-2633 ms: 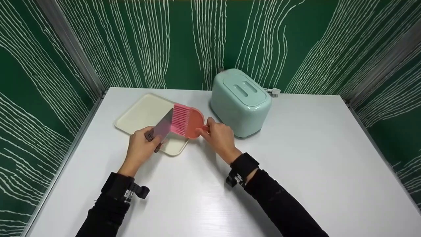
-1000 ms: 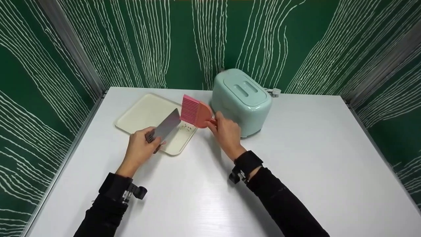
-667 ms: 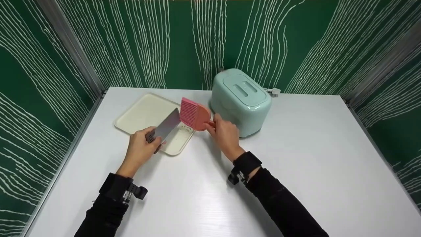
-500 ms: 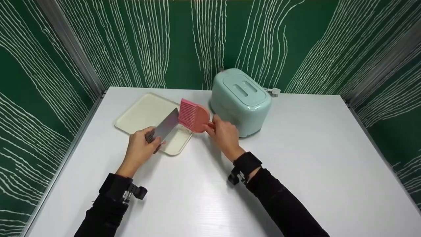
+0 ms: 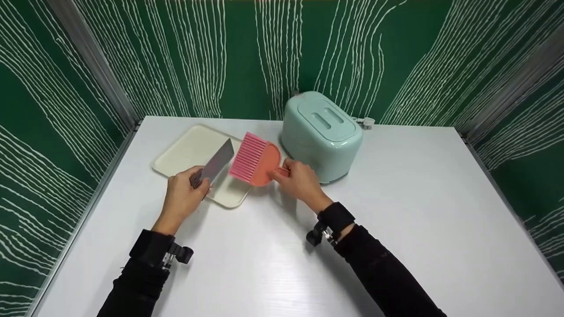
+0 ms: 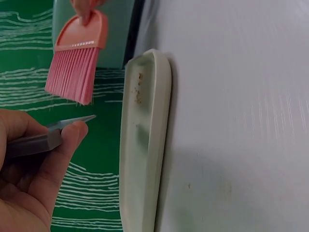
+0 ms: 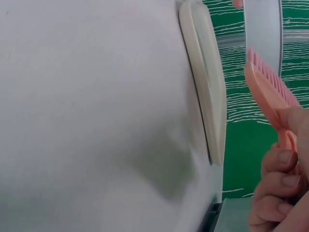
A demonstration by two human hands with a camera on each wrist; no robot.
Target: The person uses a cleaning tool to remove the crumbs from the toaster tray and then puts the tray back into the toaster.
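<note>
My left hand (image 5: 184, 196) pinches a flat metal scraper (image 5: 219, 160) by its dark handle, with the blade tilted above a cream tray (image 5: 183, 154). My right hand (image 5: 302, 181) grips the short handle of a small orange hand brush (image 5: 266, 165). Its pink bristles (image 6: 72, 72) point toward the scraper; a narrow gap parts them in the head view. The left wrist view shows brown crumbs (image 6: 139, 89) inside one end of the tray, below the brush. In the head view the brush covers that part of the tray.
A mint-green toaster (image 5: 324, 136) stands just behind and right of my right hand. A white plug (image 5: 368, 122) lies beside it at the back edge. Tiny specks (image 6: 189, 185) lie on the white tabletop (image 5: 418, 198). Green walls enclose the table.
The bristles met the scraper blade earlier, then the brush lifted away. Over the last half second the brush has dropped slightly and turned, while the scraper has shifted left, away from it.
</note>
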